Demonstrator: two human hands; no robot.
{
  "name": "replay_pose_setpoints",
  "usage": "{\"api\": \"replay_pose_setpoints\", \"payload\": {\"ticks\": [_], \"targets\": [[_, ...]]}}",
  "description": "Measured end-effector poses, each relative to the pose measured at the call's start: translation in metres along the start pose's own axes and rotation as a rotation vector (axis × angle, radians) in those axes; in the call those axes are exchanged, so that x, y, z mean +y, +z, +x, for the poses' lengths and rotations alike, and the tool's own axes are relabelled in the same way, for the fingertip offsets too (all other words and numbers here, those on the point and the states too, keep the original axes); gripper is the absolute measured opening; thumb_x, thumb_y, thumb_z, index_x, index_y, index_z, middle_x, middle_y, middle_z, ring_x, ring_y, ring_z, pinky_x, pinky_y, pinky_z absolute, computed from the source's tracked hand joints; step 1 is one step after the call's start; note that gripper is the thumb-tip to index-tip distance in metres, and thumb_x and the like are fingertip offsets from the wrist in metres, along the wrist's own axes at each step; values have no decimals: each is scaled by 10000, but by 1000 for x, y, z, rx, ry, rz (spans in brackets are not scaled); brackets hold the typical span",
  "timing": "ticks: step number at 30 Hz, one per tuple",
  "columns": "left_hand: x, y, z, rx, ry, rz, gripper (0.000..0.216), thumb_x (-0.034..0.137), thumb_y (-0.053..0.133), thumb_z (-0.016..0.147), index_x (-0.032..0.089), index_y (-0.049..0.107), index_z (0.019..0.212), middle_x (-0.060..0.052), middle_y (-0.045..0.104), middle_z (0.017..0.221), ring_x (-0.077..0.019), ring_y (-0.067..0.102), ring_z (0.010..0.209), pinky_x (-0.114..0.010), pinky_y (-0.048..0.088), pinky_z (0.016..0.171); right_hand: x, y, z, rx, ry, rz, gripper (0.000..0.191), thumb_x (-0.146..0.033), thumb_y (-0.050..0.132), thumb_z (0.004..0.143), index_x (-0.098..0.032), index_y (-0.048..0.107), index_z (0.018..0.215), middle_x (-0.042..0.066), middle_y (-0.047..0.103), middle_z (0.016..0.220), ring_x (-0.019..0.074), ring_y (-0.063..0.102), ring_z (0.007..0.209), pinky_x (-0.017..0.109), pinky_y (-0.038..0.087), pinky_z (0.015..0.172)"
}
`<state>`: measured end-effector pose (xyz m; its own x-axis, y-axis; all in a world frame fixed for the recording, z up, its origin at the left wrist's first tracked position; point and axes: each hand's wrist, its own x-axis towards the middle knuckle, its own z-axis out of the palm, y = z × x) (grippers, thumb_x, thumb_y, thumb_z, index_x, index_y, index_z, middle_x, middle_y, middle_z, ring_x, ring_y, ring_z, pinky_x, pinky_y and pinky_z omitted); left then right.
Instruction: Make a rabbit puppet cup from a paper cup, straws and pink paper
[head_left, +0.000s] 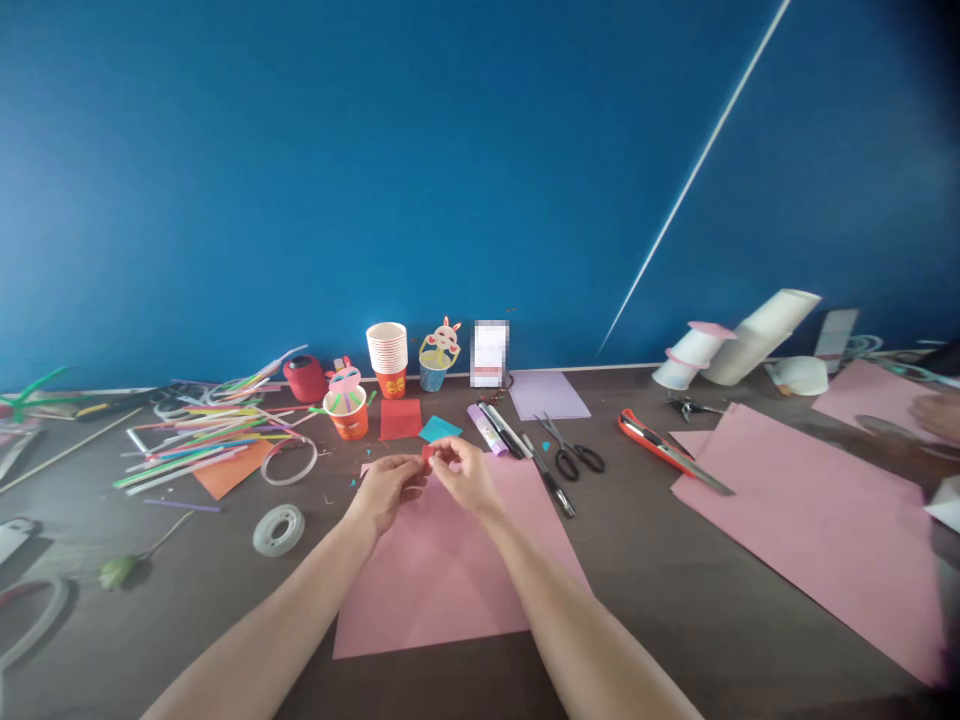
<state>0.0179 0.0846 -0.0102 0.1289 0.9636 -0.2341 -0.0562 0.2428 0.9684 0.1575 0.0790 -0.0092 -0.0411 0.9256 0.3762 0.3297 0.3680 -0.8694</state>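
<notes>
Both my hands meet over the far edge of a pink paper sheet [442,570] lying on the dark table. My left hand [390,488] and my right hand [466,472] pinch a small red paper scrap [428,455] between their fingertips. Just beyond the hands lie a red paper square [400,419] and a teal paper piece [440,429]. To the right of my right hand are a purple glue stick [487,430], pens [551,488] and black scissors [571,452].
Coloured straws [202,430] are heaped at the left, with tape rolls [278,529] nearby. Paper cups [388,355] and decorated cups [347,408] stand by the blue wall. An orange box cutter [660,447] and large pink sheets [810,520] lie at right, where another person's hand [937,415] shows.
</notes>
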Motion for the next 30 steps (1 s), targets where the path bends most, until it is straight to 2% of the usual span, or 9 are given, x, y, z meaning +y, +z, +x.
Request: {"api": "replay_pose_setpoints", "payload": {"ticks": [7, 10, 19, 26, 30], "targets": [[-7, -1, 0, -9, -50, -155, 208, 307, 693, 602, 118, 674, 686, -24, 623, 590, -80, 528, 482, -166, 375, 419, 2, 7, -2, -11, -14, -43, 130, -185, 461, 774, -183, 589, 791, 5, 634, 714, 139, 584, 627, 251, 463, 625], [-7, -3, 0, -8, -56, -189, 206, 299, 697, 603, 115, 679, 694, -27, 626, 609, -78, 534, 500, -161, 376, 424, -1, 7, -3, -11, -35, -80, 127, -165, 477, 775, -190, 600, 796, 17, 634, 753, 152, 581, 682, 269, 455, 685], [-4, -7, -1, -18, -96, -262, 265, 325, 709, 596, 93, 674, 718, -63, 658, 666, -92, 568, 528, -180, 409, 455, -8, 5, -6, -43, -222, -371, 189, -123, 470, 820, -203, 618, 904, 49, 626, 834, 188, 568, 811, 313, 423, 773], [-1, -7, -3, -38, -104, -299, 278, 360, 685, 638, 102, 667, 741, -55, 649, 637, -113, 592, 554, -185, 406, 455, -13, 5, -6, -78, -272, -547, 196, -168, 438, 866, -209, 623, 918, 51, 612, 796, 188, 560, 792, 327, 390, 769], [1, -6, -5, -47, -103, -308, 285, 360, 694, 633, 114, 677, 774, -55, 653, 657, -119, 598, 577, -185, 404, 464, -14, 5, -7, -82, -270, -551, 200, -149, 435, 854, -203, 622, 904, 58, 606, 798, 195, 557, 787, 326, 395, 746]]}}
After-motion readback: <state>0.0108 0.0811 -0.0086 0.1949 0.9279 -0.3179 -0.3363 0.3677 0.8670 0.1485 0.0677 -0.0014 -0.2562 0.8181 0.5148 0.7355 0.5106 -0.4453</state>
